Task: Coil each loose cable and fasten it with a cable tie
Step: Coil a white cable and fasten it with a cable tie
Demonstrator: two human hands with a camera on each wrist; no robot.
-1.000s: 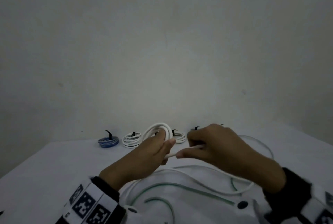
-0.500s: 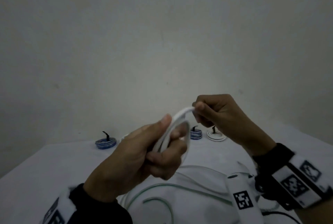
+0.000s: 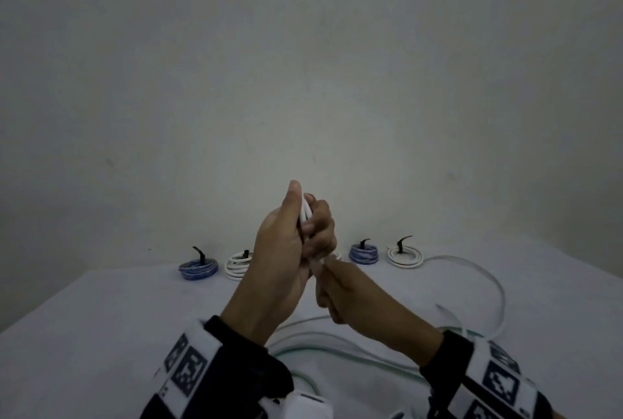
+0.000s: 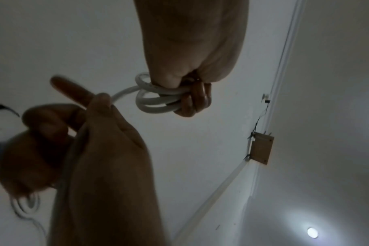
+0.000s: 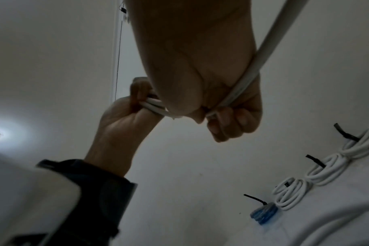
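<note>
Two hands on one white cable (image 3: pixel 306 216), raised above the table (image 3: pixel 101 334).

Our left hand (image 3: pixel 286 250) grips the finished loops; our right hand (image 3: pixel 350 294) pinches the loose strand just below, beside it.

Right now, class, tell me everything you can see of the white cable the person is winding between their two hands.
The white round cable looks smooth and plastic-sheathed. A few small loops of it are bunched in the left hand, which grips them, raised above the table. One strand leaves the loops and runs through the right hand, which grips it just below. The rest trails slack in a wide curve on the table, to the right. No cable tie is on it yet.
</note>
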